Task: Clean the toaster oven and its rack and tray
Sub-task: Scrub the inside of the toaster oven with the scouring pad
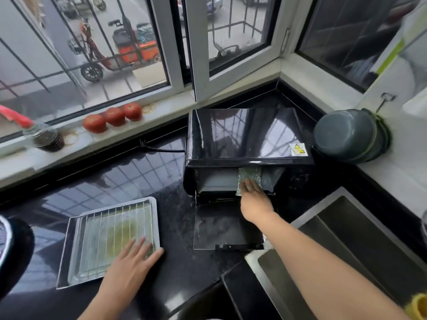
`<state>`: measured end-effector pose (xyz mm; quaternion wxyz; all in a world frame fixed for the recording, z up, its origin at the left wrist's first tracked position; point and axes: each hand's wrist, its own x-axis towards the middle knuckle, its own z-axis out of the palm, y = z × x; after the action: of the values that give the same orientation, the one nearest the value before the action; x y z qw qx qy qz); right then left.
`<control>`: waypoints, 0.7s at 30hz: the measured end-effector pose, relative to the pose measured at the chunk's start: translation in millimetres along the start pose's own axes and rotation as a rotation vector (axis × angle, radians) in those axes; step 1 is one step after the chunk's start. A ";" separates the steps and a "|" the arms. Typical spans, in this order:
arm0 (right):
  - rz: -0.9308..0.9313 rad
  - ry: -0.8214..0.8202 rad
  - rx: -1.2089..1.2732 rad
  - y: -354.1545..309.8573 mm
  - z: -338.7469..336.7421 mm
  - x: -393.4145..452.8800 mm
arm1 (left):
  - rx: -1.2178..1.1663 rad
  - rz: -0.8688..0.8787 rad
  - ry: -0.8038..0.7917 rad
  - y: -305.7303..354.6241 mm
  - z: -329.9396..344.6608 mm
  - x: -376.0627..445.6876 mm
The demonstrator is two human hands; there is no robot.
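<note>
right hand (253, 197): fingers flat, pressing green scouring pad (248, 175) inside toaster oven (245, 135)
left hand (134, 257): spread flat on rack (111, 236) in tray (69, 255)
oven door (217, 227): folded down open

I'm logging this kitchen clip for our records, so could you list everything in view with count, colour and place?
toaster oven: one, glossy black, back of the counter, door folded down open
scouring cloth: one, green, inside the oven mouth
tray: one, silver, on the counter at left
rack: one, wire, lying in the tray
tomatoes: three, red, on the window sill
bottle: one, dark with a red cap, sill at left
basins: stacked, grey-green, hung on the right wall
sink: one, steel, at right
counter: one, black
left hand: fingers flat on the tray's near corner
right hand: presses the cloth inside the oven
</note>
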<state>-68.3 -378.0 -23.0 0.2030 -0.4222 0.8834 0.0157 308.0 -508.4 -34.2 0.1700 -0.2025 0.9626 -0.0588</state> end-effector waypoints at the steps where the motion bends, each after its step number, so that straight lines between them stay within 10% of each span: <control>1: 0.013 -0.001 0.010 4.0 -0.4 0.1 | 0.005 -0.007 -0.011 -3.4 0.1 -2.7; 13: -0.206 0.206 0.010 -22.2 6.9 -16.2 | -0.911 -0.438 0.257 69.4 -88.9 16.4; 21: -0.046 0.512 0.158 12.8 3.9 -52.9 | -0.479 -0.116 0.337 21.5 -184.7 146.5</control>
<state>-46.8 -329.9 -8.8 0.0054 -0.4151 0.8946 -0.1651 109.2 -540.7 90.2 -0.0482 -0.2790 0.9506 0.1274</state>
